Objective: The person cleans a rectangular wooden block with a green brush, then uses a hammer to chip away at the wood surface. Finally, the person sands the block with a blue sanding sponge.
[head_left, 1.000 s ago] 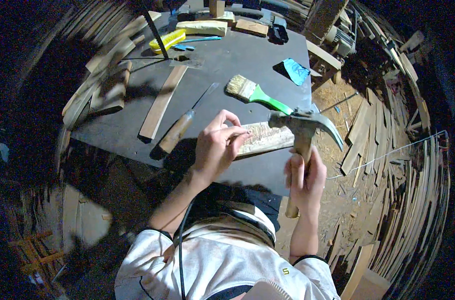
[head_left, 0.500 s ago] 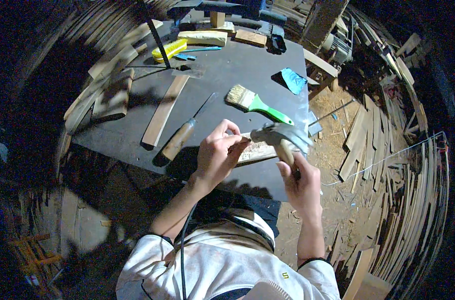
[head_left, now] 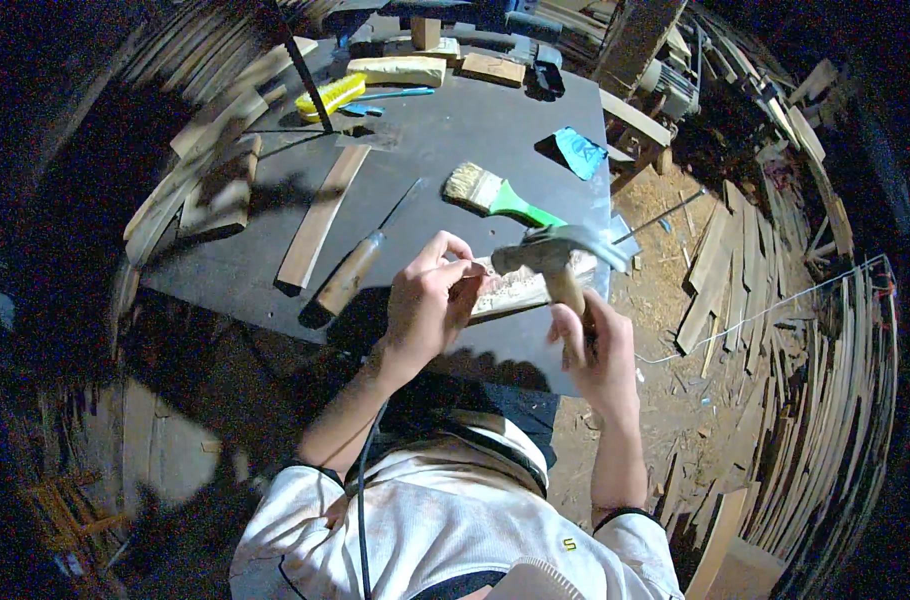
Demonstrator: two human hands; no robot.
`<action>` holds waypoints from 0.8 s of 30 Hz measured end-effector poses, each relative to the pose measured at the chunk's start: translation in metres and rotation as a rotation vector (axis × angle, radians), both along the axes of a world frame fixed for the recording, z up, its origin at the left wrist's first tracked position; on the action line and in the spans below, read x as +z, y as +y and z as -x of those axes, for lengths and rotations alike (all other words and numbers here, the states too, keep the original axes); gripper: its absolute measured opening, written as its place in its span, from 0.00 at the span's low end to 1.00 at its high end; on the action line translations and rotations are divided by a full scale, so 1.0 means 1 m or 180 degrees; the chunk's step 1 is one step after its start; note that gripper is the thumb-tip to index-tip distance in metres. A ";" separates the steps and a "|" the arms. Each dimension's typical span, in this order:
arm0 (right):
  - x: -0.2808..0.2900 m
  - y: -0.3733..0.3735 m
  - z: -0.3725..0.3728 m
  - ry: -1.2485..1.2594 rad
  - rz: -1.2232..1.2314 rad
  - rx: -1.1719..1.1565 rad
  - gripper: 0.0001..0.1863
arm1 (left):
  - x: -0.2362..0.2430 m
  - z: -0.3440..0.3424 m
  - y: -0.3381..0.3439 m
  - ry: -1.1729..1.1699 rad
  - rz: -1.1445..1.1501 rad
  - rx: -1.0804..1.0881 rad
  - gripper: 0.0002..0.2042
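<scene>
Since half a second before, the steel claw hammer (head_left: 553, 250) had stayed low over the small pale wood block (head_left: 520, 290).

Nearest, at the near edge of the dark round tabletop (head_left: 455, 140), the right hand (head_left: 597, 345) was wrapped tight around the hammer's wooden handle, while the left hand (head_left: 430, 300) rested on the block, thumb and forefinger pinched on a thin nail (head_left: 478, 264). Beyond lay a wooden-handled chisel (head_left: 360, 265), a flat wooden slat (head_left: 322, 215), then a green-handled paintbrush (head_left: 500, 197).

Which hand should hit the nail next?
The right hand, likely: it grips the hammer raised over the wood piece, while the left hand pinches the nail there.
</scene>
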State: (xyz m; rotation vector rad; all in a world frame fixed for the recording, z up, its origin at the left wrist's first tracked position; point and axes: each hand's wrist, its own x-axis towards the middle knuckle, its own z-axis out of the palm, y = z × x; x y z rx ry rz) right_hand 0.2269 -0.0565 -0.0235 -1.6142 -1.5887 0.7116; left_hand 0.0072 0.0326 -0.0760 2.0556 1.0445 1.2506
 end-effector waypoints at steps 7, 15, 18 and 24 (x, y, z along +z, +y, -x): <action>-0.024 0.012 0.005 0.0463 0.0248 -0.0425 0.14 | 0.002 -0.005 -0.001 0.0140 -0.0106 0.0170 0.07; -0.031 0.015 0.013 0.0209 -0.0026 -0.0457 0.16 | -0.001 -0.003 -0.003 -0.0021 0.0058 0.0197 0.05; -0.030 0.013 0.014 0.0131 -0.0021 -0.0488 0.15 | 0.005 -0.006 -0.002 0.0138 -0.0006 0.0335 0.05; -0.030 0.012 0.012 0.0326 0.0093 -0.0495 0.15 | 0.001 -0.006 -0.004 0.0028 -0.0103 0.0325 0.05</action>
